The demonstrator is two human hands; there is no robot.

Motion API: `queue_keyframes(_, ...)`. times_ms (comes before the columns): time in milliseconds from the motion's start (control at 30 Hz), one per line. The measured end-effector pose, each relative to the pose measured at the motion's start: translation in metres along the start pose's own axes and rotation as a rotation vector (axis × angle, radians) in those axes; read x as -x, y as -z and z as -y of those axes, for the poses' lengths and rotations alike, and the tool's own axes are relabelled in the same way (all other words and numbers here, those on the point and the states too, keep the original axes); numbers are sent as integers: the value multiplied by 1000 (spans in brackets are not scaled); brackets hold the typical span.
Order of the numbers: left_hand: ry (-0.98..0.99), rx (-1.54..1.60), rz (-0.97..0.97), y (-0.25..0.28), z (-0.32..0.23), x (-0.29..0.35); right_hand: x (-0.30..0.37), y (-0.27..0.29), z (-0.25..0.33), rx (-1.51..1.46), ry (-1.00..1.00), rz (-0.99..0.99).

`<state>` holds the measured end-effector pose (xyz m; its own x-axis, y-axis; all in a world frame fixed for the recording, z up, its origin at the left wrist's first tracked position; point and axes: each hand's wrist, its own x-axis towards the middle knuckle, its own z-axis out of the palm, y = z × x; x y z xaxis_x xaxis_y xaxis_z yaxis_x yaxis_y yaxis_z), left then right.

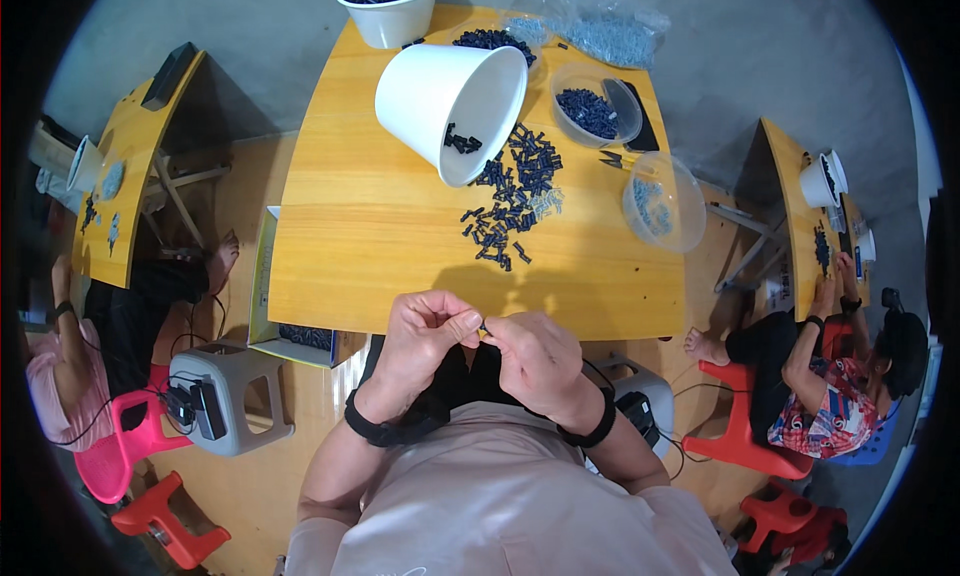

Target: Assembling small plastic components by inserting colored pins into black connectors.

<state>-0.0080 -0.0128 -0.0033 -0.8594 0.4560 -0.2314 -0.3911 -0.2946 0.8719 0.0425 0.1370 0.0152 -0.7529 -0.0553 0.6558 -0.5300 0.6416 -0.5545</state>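
Observation:
Close to my body, past the front edge of the wooden table [345,266], my two hands meet fingertip to fingertip. My left hand [428,338] is closed in a pinch, and my right hand [543,364] pinches from the other side. Between them shows a small dark piece [485,329], mostly hidden by the fingers. On the table ahead lies a loose pile of short black cylindrical parts [515,196], with a few small clear parts [547,204] at its right side. A white bucket [425,101] lies tipped, its mouth toward the pile and some black parts inside.
Around the pile stand a clear tub of dark parts [588,114], a clear tub of pale-blue parts [652,208], small snips [613,161], a bag of pale-blue parts [610,38] and a full white bucket [390,21]. Other people sit at tables left and right.

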Motion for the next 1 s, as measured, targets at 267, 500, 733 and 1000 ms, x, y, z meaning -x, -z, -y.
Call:
queue_keyframes(267, 30, 20, 32, 0, 0, -4, -1, 8, -9, 46, -22, 264)
queue_keyframes(500, -12, 166, 84, -2, 9, -1, 7, 5, 0, -441, -373, -38)
queue_keyframes(733, -64, 284, 115, -10, 9, 6, 7, 7, 8, -356, -322, -124)
queue_keyframes(1000, -81, 260, 131, -8, 6, 13, 11, 5, 11, -340, -293, -138)
